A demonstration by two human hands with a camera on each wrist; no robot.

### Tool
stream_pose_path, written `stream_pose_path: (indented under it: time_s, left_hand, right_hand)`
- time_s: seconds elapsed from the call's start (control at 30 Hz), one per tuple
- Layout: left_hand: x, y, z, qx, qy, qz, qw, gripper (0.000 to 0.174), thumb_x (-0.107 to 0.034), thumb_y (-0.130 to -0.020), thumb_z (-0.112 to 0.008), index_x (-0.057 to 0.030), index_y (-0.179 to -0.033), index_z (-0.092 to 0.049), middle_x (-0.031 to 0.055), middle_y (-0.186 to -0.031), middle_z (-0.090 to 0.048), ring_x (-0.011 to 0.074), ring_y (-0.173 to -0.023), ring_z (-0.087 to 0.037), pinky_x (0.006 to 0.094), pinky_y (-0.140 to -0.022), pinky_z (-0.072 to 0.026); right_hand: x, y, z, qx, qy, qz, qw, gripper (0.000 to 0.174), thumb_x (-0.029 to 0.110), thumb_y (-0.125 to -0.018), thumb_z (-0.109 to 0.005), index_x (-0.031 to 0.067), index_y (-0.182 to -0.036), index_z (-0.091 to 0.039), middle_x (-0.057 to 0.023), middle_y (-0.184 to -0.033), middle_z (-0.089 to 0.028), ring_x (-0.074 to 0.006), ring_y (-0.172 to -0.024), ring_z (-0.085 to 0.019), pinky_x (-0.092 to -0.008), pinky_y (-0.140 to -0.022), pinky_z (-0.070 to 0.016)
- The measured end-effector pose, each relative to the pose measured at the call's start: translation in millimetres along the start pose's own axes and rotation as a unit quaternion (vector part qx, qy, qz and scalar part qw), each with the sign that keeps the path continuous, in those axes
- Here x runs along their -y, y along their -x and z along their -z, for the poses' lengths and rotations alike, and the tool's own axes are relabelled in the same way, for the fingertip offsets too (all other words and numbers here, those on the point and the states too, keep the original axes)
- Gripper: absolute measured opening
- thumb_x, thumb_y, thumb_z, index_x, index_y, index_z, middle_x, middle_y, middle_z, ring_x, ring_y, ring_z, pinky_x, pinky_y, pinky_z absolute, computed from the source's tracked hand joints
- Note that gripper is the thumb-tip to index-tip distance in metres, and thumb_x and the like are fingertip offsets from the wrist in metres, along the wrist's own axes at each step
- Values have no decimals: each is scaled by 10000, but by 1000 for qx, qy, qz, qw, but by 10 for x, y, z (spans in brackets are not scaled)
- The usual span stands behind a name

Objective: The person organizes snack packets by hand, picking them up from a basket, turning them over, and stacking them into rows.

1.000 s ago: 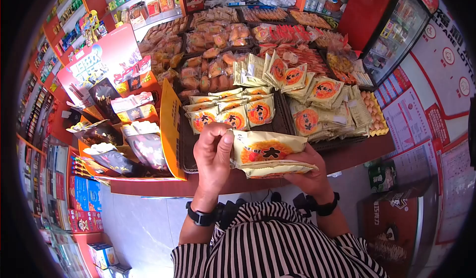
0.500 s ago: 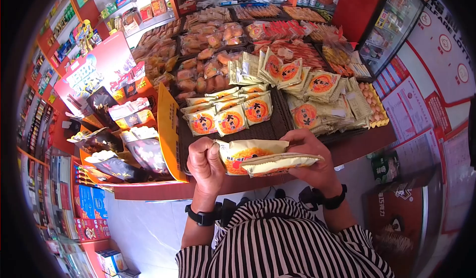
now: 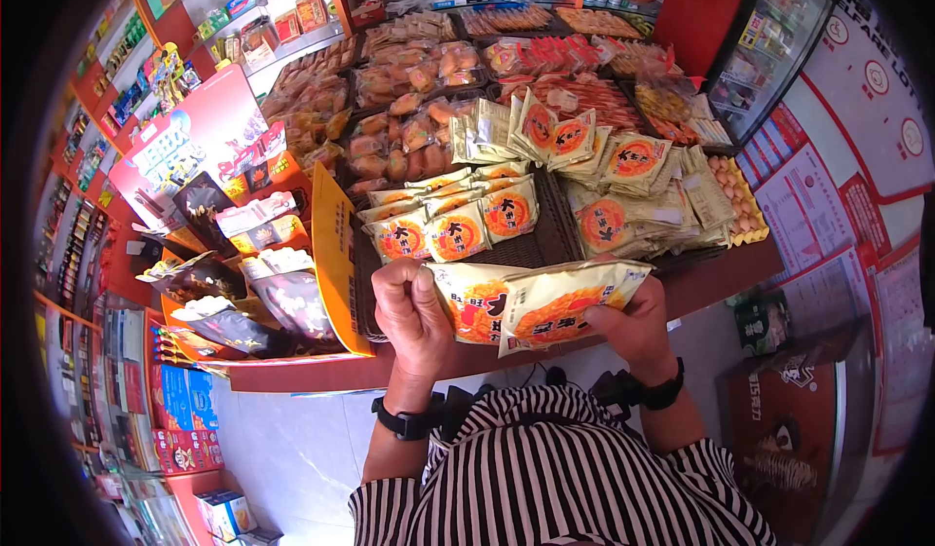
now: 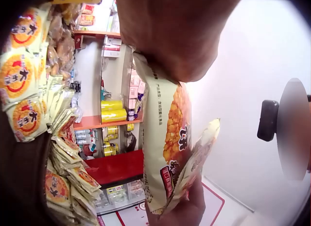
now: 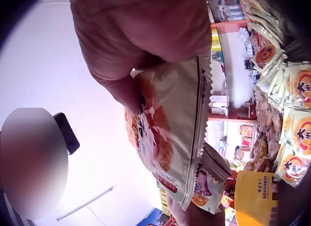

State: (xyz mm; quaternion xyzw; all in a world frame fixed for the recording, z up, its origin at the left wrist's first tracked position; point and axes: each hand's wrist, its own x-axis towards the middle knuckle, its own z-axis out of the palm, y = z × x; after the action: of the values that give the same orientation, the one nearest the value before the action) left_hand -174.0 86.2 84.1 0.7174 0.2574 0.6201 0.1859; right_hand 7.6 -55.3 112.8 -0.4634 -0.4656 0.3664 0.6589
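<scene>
My left hand [image 3: 414, 314] pinches a cream-and-orange rice cracker packet [image 3: 466, 302] near its upper left corner, thumb up against the fingers. A second rice cracker packet [image 3: 570, 302] is in my right hand [image 3: 635, 327], thumb over its printed front, and it overlaps the first one in the head view. Both packets are held up in front of the counter's near edge. In the left wrist view the two packets fan apart, the left one [image 4: 158, 119] nearer that camera. Beyond them, upright rows of the same packets [image 3: 458, 232] stand in a dark woven basket [image 3: 531, 251].
A loose heap of rice cracker packets [image 3: 633, 171] lies to the right, beside an egg tray [image 3: 745, 239]. At the left an orange display box [image 3: 336, 254] holds dark snack bags. Trays of wrapped bread [image 3: 414, 137] fill the counter behind. A fridge [image 3: 774, 49] stands back right.
The packet in my right hand has tipped up from nearly edge-on, so its printed front now shows. Both hands stay in front of the counter, the right slightly further right.
</scene>
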Motion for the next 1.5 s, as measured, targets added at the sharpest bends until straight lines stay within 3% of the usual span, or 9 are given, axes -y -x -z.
stream_pose_path:
  time_s: [0.17,0.27,0.37,0.43,0.5,0.63,0.87,1.33,1.5]
  left_hand:
    - [18,1,-16,21,51,72,996,109,-118,-929,-534,-36,-911,-464,14,-766,-502,68,-673,-433,226,-629,-414]
    - [139,-96,89,215,322,184,903,222,-208,-912,-580,-16,-999,-510,-23,-793,-508,59,-759,-455,204,-725,-398]
    - [18,-245,136,377,264,265,847,330,-99,-749,-733,-13,-1029,-581,3,-902,-603,88,-853,-573,236,-767,-460]
    - [-41,-312,106,477,193,251,820,363,-34,-702,-731,-38,-1044,-610,50,-900,-642,119,-848,-612,256,-741,-487]
    - [-39,-310,75,546,137,111,819,384,-33,-694,-711,-53,-1065,-612,73,-935,-646,196,-850,-637,287,-755,-496]
    - [-95,-186,-2,603,75,91,789,278,-80,-728,-654,-75,-1005,-636,105,-897,-627,289,-809,-616,340,-721,-492]
    - [563,-379,-253,452,-106,39,885,245,-129,-792,-639,-59,-1026,-619,140,-916,-637,333,-834,-613,390,-706,-489]
    - [1178,-271,-1524,563,-235,47,791,309,-231,-769,-662,-112,-1054,-651,164,-899,-652,347,-878,-605,426,-769,-462]
    - [1445,-121,-1698,539,-223,11,812,342,-212,-750,-647,-174,-1090,-638,141,-839,-649,325,-816,-616,438,-705,-474]
  right_hand:
    - [-30,3,42,-32,-39,-58,997,313,71,-734,-615,-68,-1015,-605,-101,-991,-660,-146,-875,-625,-282,-798,-488]
    - [-107,14,173,-32,-92,-68,993,369,63,-728,-619,-71,-1070,-579,-104,-1001,-656,-149,-872,-625,-278,-796,-492]
    - [-113,24,221,18,-90,-72,993,274,12,-771,-642,-50,-1035,-603,-66,-994,-642,-110,-880,-598,-253,-788,-471]
    - [-82,-7,220,105,33,-74,991,249,30,-757,-671,-37,-987,-604,-37,-956,-608,-94,-854,-575,-238,-751,-460]
    - [-122,3,218,109,49,-64,991,226,39,-752,-685,-28,-951,-601,-31,-925,-571,-88,-833,-553,-231,-723,-448]
    - [-222,33,273,146,125,-24,981,254,25,-746,-674,-36,-975,-583,-42,-936,-590,-81,-834,-563,-222,-738,-448]
    - [-312,266,525,9,80,-75,994,234,26,-761,-665,-47,-970,-590,-54,-974,-566,-100,-822,-554,-236,-697,-452]
    - [-331,579,931,-74,96,-107,987,206,35,-771,-648,-48,-953,-600,-64,-947,-573,-119,-823,-554,-243,-731,-443]
    - [-385,580,1073,-91,117,-109,983,213,37,-772,-649,-47,-960,-596,-67,-939,-579,-121,-823,-556,-243,-733,-443]
